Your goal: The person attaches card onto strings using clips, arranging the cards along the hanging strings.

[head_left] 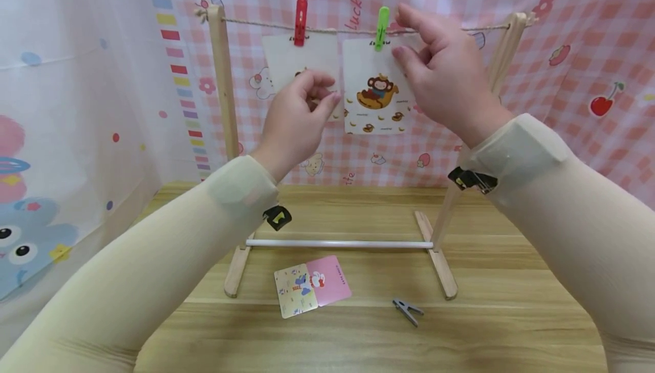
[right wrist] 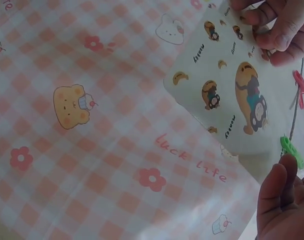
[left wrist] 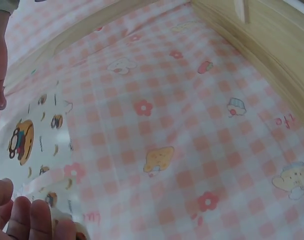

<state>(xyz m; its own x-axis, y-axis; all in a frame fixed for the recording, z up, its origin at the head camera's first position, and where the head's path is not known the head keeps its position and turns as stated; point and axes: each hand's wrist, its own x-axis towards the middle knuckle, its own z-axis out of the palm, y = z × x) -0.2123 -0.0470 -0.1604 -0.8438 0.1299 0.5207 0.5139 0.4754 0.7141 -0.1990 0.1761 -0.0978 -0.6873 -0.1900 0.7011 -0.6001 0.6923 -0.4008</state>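
Two white monkey-print cards hang from a twine line (head_left: 258, 22) on a wooden stand. A red clothespin (head_left: 301, 19) grips the left card (head_left: 278, 54); a green clothespin (head_left: 381, 29) grips the right card (head_left: 376, 117). My right hand (head_left: 452, 71) is raised just right of the green clothespin, thumb and fingers apart with nothing between them. It overlaps the right card's upper right edge in the head view. In front of the left card, my left hand (head_left: 299, 117) hovers with loosely bent fingers, covering part of its print. Nothing shows between its thumb and fingers.
On the wood-grain table (head_left: 358, 344) lie a yellow-and-pink card piece (head_left: 332, 282) and a grey clothespin (head_left: 406, 311). The stand has wooden posts (head_left: 225, 83), splayed feet (head_left: 442, 276) and a white crossbar (head_left: 338, 244). A pink checked cloth (head_left: 578, 106) hangs behind.
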